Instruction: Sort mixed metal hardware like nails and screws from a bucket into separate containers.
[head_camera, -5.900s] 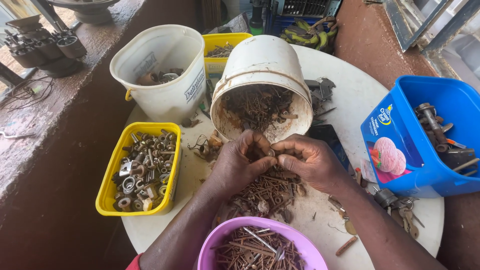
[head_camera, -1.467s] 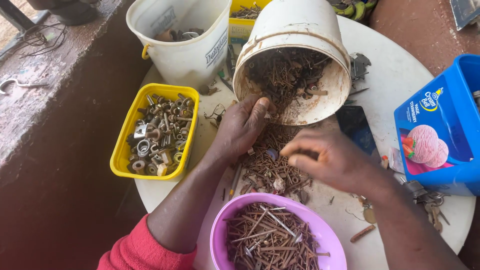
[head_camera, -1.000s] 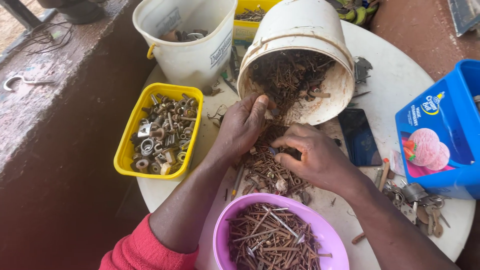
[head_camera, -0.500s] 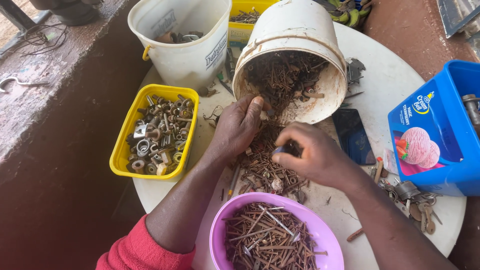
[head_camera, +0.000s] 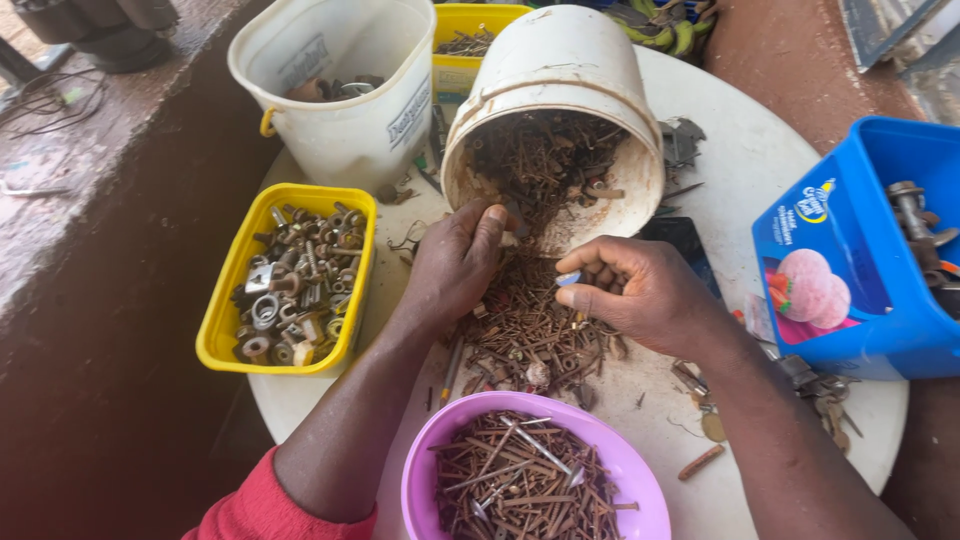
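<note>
Sorting rusty nails (head_camera: 530, 330), heaped mid-worktop before tipped white bucket (head_camera: 560, 120). Left hand (head_camera: 455, 265) flat on heap, fingers spread, gripping nothing. Right hand (head_camera: 640, 290) curled, pinching small pale piece. Next, probably: careful placing into proper container, purple bowl (head_camera: 430, 470) near or yellow tray (head_camera: 225, 330) left.

Tipped white bucket (head_camera: 560, 80) blocks ahead, yellow tray (head_camera: 225, 320) left, purple bowl (head_camera: 430, 470) near, blue tub (head_camera: 800, 250) right; bare table (head_camera: 750, 170), probably passable, between bucket and tub.
</note>
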